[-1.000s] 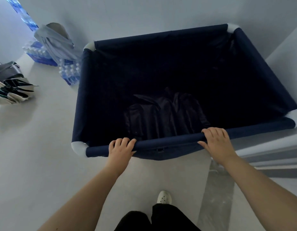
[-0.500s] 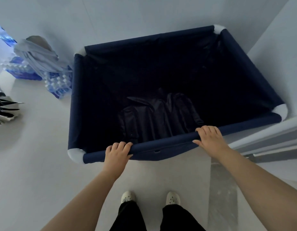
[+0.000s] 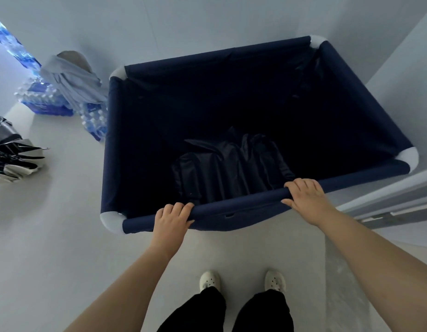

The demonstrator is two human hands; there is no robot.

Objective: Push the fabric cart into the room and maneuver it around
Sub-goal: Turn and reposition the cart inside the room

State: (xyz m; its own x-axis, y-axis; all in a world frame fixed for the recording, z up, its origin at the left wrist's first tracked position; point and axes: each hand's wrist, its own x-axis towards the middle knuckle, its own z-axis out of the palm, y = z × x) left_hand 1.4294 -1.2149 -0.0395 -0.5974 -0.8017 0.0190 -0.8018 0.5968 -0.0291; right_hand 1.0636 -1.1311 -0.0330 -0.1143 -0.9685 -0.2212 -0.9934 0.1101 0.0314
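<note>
The fabric cart [image 3: 111,140] is a deep navy bin with white corner joints, standing on the pale floor in front of me. Both hands grip its near padded rail. My left hand [image 3: 170,218] is curled over the rail near the left corner. My right hand [image 3: 306,197] holds the same rail further right, fingers over the top. A crumpled dark fabric piece [image 3: 229,168] lies at the bottom of the cart. My two white shoes show below, side by side.
Packs of water bottles [image 3: 47,101] with a grey cloth [image 3: 71,80] draped on them stand left of the cart against the wall. A folded umbrella and dark bag [image 3: 11,152] lie at far left. A door frame and floor track [image 3: 387,202] run at right.
The cart has shifted slightly; my feet have come level, both shoes now visible. The bottle packs and umbrella slid left, then back right in view. Both hands keep the same grip.
</note>
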